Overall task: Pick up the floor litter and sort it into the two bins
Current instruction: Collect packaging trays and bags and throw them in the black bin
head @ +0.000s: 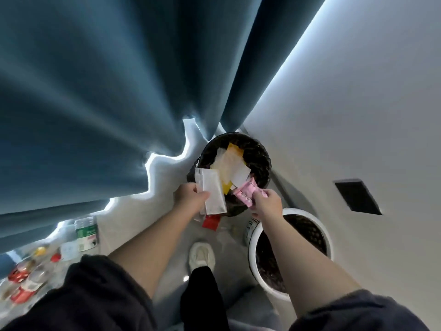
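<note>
My left hand (pixel 188 197) grips a bundle of white paper packets (pixel 211 191), with a red wrapper (pixel 211 222) hanging below them, at the near left rim of the black bin (pixel 261 154). My right hand (pixel 267 203) pinches a pink wrapper (pixel 245 193) over that bin's near edge. White and yellow papers (pixel 230 161) lie inside the black bin. A white bin (pixel 253 249) with a dark lining stands nearer to me, under my right forearm.
Litter lies on the floor at lower left: a green-labelled bottle (pixel 86 232), a white packet (pixel 69 250), and several bottles and red wrappers (pixel 26 278). A teal curtain (pixel 95 103) hangs left, a white wall with a dark vent (pixel 358 199) stands right. My shoe (pixel 201 256) is between.
</note>
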`<state>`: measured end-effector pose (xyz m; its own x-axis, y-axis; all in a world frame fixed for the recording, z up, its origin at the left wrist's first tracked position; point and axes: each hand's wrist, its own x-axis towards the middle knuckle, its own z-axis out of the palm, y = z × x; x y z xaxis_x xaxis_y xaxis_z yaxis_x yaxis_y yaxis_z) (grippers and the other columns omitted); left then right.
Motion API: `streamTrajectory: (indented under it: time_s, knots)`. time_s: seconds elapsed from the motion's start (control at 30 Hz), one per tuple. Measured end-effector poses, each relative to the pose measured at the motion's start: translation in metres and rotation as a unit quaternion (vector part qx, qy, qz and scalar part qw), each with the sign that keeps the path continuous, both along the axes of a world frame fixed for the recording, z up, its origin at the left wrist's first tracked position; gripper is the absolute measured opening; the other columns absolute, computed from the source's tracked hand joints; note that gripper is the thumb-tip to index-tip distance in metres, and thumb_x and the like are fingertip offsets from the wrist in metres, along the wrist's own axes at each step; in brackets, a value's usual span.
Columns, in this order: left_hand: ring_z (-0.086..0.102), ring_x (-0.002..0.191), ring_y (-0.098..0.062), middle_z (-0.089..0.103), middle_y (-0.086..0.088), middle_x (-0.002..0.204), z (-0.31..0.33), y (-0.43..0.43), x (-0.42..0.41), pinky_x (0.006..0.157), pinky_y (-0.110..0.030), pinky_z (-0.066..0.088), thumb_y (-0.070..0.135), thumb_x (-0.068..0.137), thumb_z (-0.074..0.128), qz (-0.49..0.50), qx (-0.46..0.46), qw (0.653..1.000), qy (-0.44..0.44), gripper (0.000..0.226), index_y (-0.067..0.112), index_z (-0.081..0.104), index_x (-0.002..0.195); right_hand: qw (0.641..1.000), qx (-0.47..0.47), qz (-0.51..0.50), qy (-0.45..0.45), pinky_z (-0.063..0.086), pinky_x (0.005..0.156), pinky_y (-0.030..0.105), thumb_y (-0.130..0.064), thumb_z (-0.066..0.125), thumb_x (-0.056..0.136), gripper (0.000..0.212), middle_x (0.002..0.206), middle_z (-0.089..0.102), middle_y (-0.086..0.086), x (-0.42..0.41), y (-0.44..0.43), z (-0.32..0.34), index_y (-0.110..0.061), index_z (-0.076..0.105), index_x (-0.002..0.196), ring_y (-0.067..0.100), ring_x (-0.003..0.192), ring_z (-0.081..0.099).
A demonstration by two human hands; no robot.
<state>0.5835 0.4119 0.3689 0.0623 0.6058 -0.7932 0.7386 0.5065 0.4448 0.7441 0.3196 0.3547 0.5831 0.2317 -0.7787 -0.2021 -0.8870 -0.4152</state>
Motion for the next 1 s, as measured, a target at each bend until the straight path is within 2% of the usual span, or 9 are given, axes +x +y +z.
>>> streamTrajectory:
  time_s: [0.13, 0.27, 0.33, 0.43, 0.5, 0.57, 0.7, 0.83, 1.0]
  knots:
    - [0.063, 0.082, -0.027, 0.067, -0.013, 0.090, -0.055, 0.016, 0.037, 0.060, -0.026, 0.043, 0.024, 0.082, 0.071, -0.022, 0.009, 0.999, 0.031, 0.026, 0.001, 0.065, 0.093, 1.000, -0.002, -0.025, -0.002, 0.054, 0.087, 0.050, -0.025, 0.057, 0.090, 0.024, 0.102, 0.067, 0.011, 0.025, 0.012, -0.055, -0.013, 0.061, 0.110, 0.031, 0.093, 0.065]
    - [0.055, 0.075, -0.021, 0.056, 0.000, 0.071, -0.111, 0.034, 0.053, 0.052, -0.020, 0.036, 0.024, 0.077, 0.076, -0.045, 0.022, 0.998, 0.049, 0.023, 0.009, 0.058, 0.078, 0.997, 0.001, -0.072, -0.001, 0.059, 0.077, 0.047, -0.027, 0.062, 0.090, 0.018, 0.099, 0.063, 0.007, 0.039, 0.032, -0.103, -0.015, 0.059, 0.103, 0.025, 0.082, 0.065]
    - [0.056, 0.077, -0.020, 0.054, 0.002, 0.072, -0.132, 0.041, 0.059, 0.057, -0.024, 0.043, 0.027, 0.075, 0.078, -0.062, 0.025, 0.996, 0.054, 0.028, 0.014, 0.053, 0.071, 0.994, 0.002, -0.109, 0.002, 0.060, 0.071, 0.044, -0.028, 0.060, 0.092, 0.020, 0.100, 0.061, 0.005, 0.042, 0.041, -0.120, -0.014, 0.056, 0.106, 0.021, 0.074, 0.063]
    - [0.062, 0.086, -0.024, 0.061, -0.001, 0.090, -0.150, 0.045, 0.065, 0.078, -0.033, 0.053, 0.036, 0.071, 0.080, -0.090, 0.033, 0.993, 0.064, 0.034, 0.017, 0.055, 0.081, 0.994, -0.009, -0.108, 0.002, 0.060, 0.071, 0.045, -0.037, 0.058, 0.093, 0.038, 0.106, 0.053, 0.003, 0.043, 0.050, -0.134, -0.014, 0.045, 0.121, 0.018, 0.075, 0.056]
    - [0.059, 0.092, -0.023, 0.062, -0.004, 0.104, -0.150, 0.045, 0.064, 0.079, -0.031, 0.049, 0.041, 0.072, 0.078, -0.129, 0.049, 0.986, 0.089, 0.044, 0.016, 0.054, 0.099, 0.997, -0.027, -0.066, -0.003, 0.056, 0.080, 0.046, -0.041, 0.055, 0.094, 0.055, 0.121, 0.051, 0.008, 0.043, 0.051, -0.135, -0.016, 0.035, 0.139, 0.025, 0.093, 0.055]
    - [0.057, 0.104, -0.025, 0.059, -0.005, 0.116, -0.139, 0.043, 0.055, 0.082, -0.034, 0.047, 0.043, 0.075, 0.076, -0.162, 0.056, 0.979, 0.108, 0.057, 0.015, 0.050, 0.118, 0.998, -0.048, 0.012, -0.023, 0.050, 0.087, 0.042, -0.041, 0.051, 0.096, 0.060, 0.138, 0.046, 0.010, 0.039, 0.045, -0.126, -0.017, 0.028, 0.146, 0.030, 0.114, 0.052]
    - [0.046, 0.122, -0.029, 0.048, -0.006, 0.133, -0.100, 0.035, 0.027, 0.096, -0.045, 0.044, 0.051, 0.078, 0.069, -0.286, 0.092, 0.938, 0.172, 0.068, 0.020, 0.041, 0.132, 0.966, -0.084, 0.222, -0.100, 0.036, 0.106, 0.049, -0.043, 0.048, 0.096, 0.066, 0.151, 0.034, 0.008, 0.028, 0.021, -0.087, -0.021, 0.020, 0.151, 0.030, 0.138, 0.031]
    - [0.040, 0.128, -0.028, 0.041, -0.005, 0.141, -0.059, 0.025, -0.012, 0.096, -0.042, 0.038, 0.054, 0.082, 0.062, -0.345, 0.127, 0.909, 0.196, 0.072, 0.020, 0.034, 0.139, 0.902, -0.120, 0.380, -0.165, 0.020, 0.115, 0.055, -0.046, 0.046, 0.097, 0.068, 0.161, 0.016, 0.004, 0.011, 0.006, -0.043, -0.027, 0.012, 0.153, 0.028, 0.148, 0.008]
    - [0.023, 0.140, -0.028, 0.027, -0.006, 0.153, -0.019, -0.001, -0.083, 0.109, -0.050, 0.028, 0.057, 0.083, 0.059, -0.343, 0.145, 0.906, 0.203, 0.076, 0.022, 0.028, 0.143, 0.841, -0.129, 0.490, -0.191, 0.014, 0.115, 0.058, -0.048, 0.041, 0.098, 0.068, 0.162, 0.008, 0.007, -0.038, -0.005, -0.001, -0.029, 0.006, 0.153, 0.031, 0.149, 0.000]
